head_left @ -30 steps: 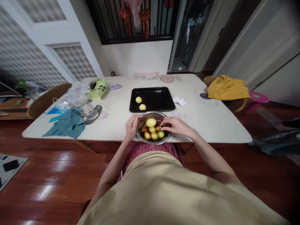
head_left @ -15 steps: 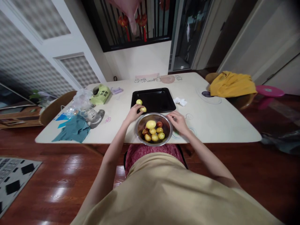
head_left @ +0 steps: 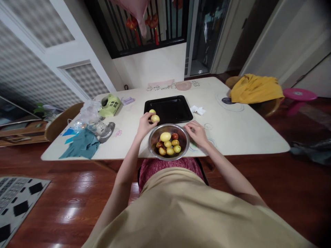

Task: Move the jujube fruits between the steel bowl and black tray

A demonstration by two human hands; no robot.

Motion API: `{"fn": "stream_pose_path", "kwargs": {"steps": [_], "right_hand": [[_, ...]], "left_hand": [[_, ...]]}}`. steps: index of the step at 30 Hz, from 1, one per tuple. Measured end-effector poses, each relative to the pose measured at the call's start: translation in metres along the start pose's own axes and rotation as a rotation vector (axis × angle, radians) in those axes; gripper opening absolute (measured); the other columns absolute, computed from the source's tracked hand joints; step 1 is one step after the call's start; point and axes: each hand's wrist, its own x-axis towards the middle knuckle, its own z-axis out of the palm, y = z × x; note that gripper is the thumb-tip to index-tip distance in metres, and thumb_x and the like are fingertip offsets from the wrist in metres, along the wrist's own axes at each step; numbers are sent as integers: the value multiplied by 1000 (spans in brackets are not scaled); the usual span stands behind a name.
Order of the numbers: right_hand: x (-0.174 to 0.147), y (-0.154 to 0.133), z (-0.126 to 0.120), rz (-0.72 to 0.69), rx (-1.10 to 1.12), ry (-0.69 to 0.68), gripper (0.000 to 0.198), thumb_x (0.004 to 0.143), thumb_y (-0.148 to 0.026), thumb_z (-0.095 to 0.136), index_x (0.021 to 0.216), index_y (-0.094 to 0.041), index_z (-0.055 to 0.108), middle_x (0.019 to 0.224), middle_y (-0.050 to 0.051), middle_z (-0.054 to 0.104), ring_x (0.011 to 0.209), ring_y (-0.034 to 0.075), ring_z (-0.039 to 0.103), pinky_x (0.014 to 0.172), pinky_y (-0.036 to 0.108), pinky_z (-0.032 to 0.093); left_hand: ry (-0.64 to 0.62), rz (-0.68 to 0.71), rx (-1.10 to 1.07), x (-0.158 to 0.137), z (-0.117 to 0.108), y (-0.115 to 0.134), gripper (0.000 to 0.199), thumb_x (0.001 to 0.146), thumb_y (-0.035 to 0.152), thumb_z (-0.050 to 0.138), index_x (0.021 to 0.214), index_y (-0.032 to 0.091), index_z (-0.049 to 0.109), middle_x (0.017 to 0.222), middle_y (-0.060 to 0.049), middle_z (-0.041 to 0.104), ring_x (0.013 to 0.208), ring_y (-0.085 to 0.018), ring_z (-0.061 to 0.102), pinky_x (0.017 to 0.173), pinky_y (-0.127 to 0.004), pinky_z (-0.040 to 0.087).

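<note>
My left hand (head_left: 145, 125) pinches a yellow-green jujube (head_left: 155, 118) between thumb and fingers, over the near left corner of the black baking tray (head_left: 170, 107). Just behind it, another jujube (head_left: 152, 111) sits in the tray, partly hidden by my fingers. In front of me stands a metal bowl (head_left: 150, 148) at the table's near edge. It contains several yellow and red-brown jujubes (head_left: 170, 151) and a larger, smooth yellow fruit (head_left: 165, 136). My right hand (head_left: 197, 133) has its fingers closed at the bowl's right rim.
On the white table (head_left: 248, 137), a crumpled tissue (head_left: 198, 110) lies right of the tray. At the left are a teal cloth (head_left: 82, 144), clear plastic bags (head_left: 90, 112) and a green tissue pack (head_left: 111, 105). A yellow garment (head_left: 256, 89) drapes a chair at the right.
My left hand has shifted slightly up and left with the jujube, which now shows more fully. The right hand stays at the bowl's rim. The view has tilted slightly.
</note>
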Motion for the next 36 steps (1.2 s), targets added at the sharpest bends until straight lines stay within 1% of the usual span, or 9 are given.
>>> {"fn": "stream_pose_path", "kwargs": {"steps": [2,6,8,10,14,17,21,26,36], "right_hand": [[0,0,0,6,-7,-5,37,107,-39,48,81,-24,69,86,10,73,90,28,66,87,43,53],[-1,1,1,7,-5,-4,39,107,-41,47,82,-24,71,85,10,72,89,29,65,86,43,53],[-1,1,1,14,-10,-10,39,107,-42,47,82,-25,72,85,10,72,90,29,65,87,43,53],[-1,2,2,21,-19,-14,40,107,-43,47,82,-25,72,84,9,71,90,29,65,87,43,54],[-1,3,1,19,-26,-5,40,107,-44,46,82,-25,71,83,9,72,88,28,65,86,43,54],[-1,5,1,9,-33,-3,39,107,-43,46,80,-25,69,82,9,72,87,28,66,84,42,53],[-2,5,1,11,-56,-12,39,107,-41,47,80,-25,69,82,9,71,87,28,65,85,42,53],[-2,5,1,17,-61,-12,39,107,-42,46,81,-25,71,82,9,71,87,28,65,85,42,54],[-2,5,0,17,-81,-19,40,107,-44,45,81,-25,69,84,10,72,89,28,66,86,43,54]], "left_hand": [[33,38,-44,-19,-12,27,34,86,29,79,118,18,74,120,-11,72,107,-23,72,83,-32,67],[-72,62,-69,-59,-29,77,33,89,29,80,121,21,73,123,-11,73,113,-24,71,86,-32,66],[-107,67,-48,-74,-30,92,32,89,27,81,119,22,73,119,-11,73,110,-24,71,83,-32,66],[-124,70,-28,-84,-26,100,31,87,25,82,116,22,73,114,-10,72,106,-23,71,79,-31,66],[-157,71,2,-94,-13,101,31,84,24,85,111,22,69,107,-8,69,94,-22,70,72,-30,63],[-213,83,33,-98,-5,96,32,84,26,86,109,22,67,106,-8,68,92,-23,70,71,-31,61],[-182,68,93,-102,0,86,33,86,34,86,111,22,67,107,-8,69,92,-23,71,72,-33,61],[-166,52,144,-104,0,81,38,86,45,87,111,24,68,107,-6,71,88,-21,73,73,-32,62],[-195,66,126,-104,-1,86,30,92,47,81,107,24,69,104,-5,73,86,-21,74,73,-31,61]]}}
